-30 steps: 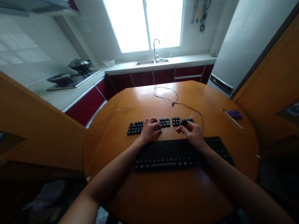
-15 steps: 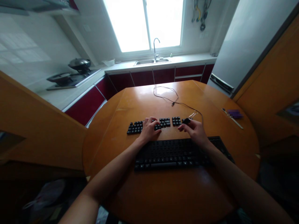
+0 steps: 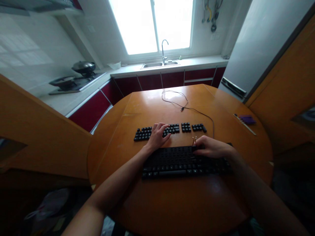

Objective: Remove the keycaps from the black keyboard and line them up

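Observation:
A black keyboard (image 3: 169, 159) lies in front of me, its near rows fitted with keycaps and its upper area showing bare key positions. My right hand (image 3: 213, 147) is over the keyboard's upper right part, fingers closed around a small keycap puller (image 3: 194, 141). The puller's thin wire prongs point up and away from the board; its dark end is partly hidden by my fingers. Beyond the keyboard are rows of loose black keycaps (image 3: 174, 128) in separate groups. My left hand (image 3: 158, 136) rests at the left group, thumb and fingers apart, covering some keycaps.
All this is on a wooden table (image 3: 118, 150). The cable (image 3: 204, 114) runs from behind the keyboard and loops toward the far edge. On the right lie a thin white stick (image 3: 248, 128) and a purple item (image 3: 248, 119), blurred out. Behind are a sink (image 3: 152, 65) and stove.
My right hand has come back from the right-hand loose keycaps to the keyboard, turning the puller so its prongs point upward. My left hand has barely moved; its thumb and fingers have spread slightly.

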{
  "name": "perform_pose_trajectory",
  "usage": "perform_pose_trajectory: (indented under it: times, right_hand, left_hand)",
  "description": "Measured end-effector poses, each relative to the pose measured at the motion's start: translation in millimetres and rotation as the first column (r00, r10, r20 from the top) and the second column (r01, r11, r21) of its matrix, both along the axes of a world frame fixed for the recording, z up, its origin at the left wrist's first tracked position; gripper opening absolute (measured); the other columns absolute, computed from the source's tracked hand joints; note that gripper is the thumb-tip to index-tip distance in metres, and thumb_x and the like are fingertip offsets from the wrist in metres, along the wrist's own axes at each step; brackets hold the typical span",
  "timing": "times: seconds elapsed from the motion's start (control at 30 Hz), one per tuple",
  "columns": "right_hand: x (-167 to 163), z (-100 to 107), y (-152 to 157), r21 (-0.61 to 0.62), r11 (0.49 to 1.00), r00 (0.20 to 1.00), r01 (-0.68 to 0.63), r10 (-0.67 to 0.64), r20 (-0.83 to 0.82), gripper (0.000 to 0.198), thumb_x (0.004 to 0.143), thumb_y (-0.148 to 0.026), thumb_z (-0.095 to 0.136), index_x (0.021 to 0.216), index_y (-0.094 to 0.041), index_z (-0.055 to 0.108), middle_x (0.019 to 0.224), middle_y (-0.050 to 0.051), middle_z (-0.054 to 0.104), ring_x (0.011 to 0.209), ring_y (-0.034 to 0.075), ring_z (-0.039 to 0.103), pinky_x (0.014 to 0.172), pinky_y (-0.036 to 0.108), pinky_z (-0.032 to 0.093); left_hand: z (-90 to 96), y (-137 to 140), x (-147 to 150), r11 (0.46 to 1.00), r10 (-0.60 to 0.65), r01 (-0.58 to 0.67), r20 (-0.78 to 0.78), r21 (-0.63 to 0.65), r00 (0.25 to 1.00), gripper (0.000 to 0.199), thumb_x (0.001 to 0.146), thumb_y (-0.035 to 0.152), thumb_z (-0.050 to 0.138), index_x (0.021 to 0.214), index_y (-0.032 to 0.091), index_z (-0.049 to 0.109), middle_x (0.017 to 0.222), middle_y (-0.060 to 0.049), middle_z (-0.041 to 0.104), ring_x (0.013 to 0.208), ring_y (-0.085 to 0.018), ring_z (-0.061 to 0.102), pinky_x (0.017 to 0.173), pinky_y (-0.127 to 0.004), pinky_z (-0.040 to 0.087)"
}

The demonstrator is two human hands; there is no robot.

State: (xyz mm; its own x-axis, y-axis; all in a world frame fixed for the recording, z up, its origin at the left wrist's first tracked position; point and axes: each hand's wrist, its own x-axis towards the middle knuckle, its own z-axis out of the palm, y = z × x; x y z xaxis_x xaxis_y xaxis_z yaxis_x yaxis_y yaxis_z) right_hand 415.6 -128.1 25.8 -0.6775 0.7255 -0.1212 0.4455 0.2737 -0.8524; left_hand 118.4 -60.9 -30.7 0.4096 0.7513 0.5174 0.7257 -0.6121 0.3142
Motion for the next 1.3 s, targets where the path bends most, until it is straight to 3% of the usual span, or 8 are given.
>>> perform_pose_trajectory:
  times: [0.17,0.43,0.7,0.87,1.03,1.23,1.3]
  right_hand:
    - [-0.5,2.0,-6.3,-0.019,0.998,0.987,-0.068,0.07,0.142,0.019,0.08,-0.033,0.072,0.074,-0.015,0.073,0.068,0.001,0.064,0.061,0.014,0.052,0.059,0.026,0.039]
    - [-20.8,1.1,-5.7,0.177,0.982,0.975,-0.064,0.024,0.22,0.016,0.086,-0.023,0.06,0.073,-0.016,0.066,0.068,0.002,0.064,0.063,0.014,0.053,0.059,0.026,0.035]
    - [-3.1,-0.3,-5.4,0.001,0.992,0.967,-0.126,0.123,0.221,0.016,0.083,-0.029,0.066,0.075,-0.015,0.069,0.069,0.0,0.064,0.062,0.013,0.053,0.058,0.025,0.036]
    - [0.8,6.3,-16.8,0.09,0.994,0.972,-0.065,0.043,0.231,0.005,0.074,-0.017,0.067,0.071,-0.018,0.071,0.066,0.001,0.066,0.06,0.015,0.055,0.057,0.027,0.037]
    - [-5.3,7.1,-13.3,0.126,0.991,0.984,-0.038,0.015,0.176,0.01,0.077,-0.017,0.066,0.068,-0.017,0.069,0.063,0.001,0.065,0.055,0.013,0.052,0.054,0.027,0.035]
    - [-7.7,-4.0,-2.4,0.063,0.997,0.996,-0.051,0.046,0.073,0.012,0.085,-0.02,0.061,0.078,-0.016,0.07,0.071,0.002,0.069,0.062,0.015,0.058,0.058,0.025,0.041]
    - [-11.3,-8.6,0.7,0.093,0.996,1.0,0.002,-0.001,-0.006,0.013,0.088,-0.021,0.059,0.083,-0.016,0.07,0.076,0.002,0.072,0.069,0.016,0.062,0.062,0.026,0.044]
  left_hand:
    - [-1.8,0.7,0.6,1.0,-0.024,0.024,0.013,0.0,1.0,0.034,0.089,0.026,0.068,0.122,0.023,0.062,0.117,-0.006,0.062,0.113,-0.026,0.051,0.103,-0.043,0.044]
    - [-0.5,-0.1,1.9,0.999,-0.052,0.052,0.017,-0.002,0.999,0.031,0.09,0.023,0.065,0.121,0.022,0.062,0.116,-0.006,0.063,0.113,-0.026,0.05,0.103,-0.042,0.044]
    - [-2.3,1.5,1.1,0.997,-0.075,0.076,0.035,-0.012,0.997,0.029,0.091,0.022,0.063,0.12,0.023,0.063,0.114,-0.006,0.063,0.112,-0.025,0.051,0.102,-0.043,0.045]
    - [-1.5,1.1,1.0,0.995,-0.092,0.093,0.028,-0.028,0.995,0.025,0.092,0.021,0.061,0.117,0.022,0.065,0.113,-0.006,0.063,0.112,-0.024,0.05,0.103,-0.042,0.045]
    - [-1.8,1.1,1.8,0.995,-0.097,0.098,0.027,-0.034,0.995,0.025,0.092,0.022,0.061,0.116,0.023,0.066,0.112,-0.006,0.064,0.111,-0.024,0.052,0.102,-0.042,0.046]
    - [2.2,1.5,1.5,0.992,-0.121,0.121,0.034,-0.023,0.992,0.022,0.092,0.022,0.062,0.114,0.023,0.067,0.111,-0.006,0.065,0.11,-0.023,0.053,0.101,-0.041,0.047]
    - [8.9,-2.5,2.3,0.991,-0.129,0.13,0.063,-0.019,0.99,0.019,0.094,0.022,0.061,0.112,0.023,0.067,0.109,-0.006,0.067,0.109,-0.023,0.055,0.1,-0.04,0.047]
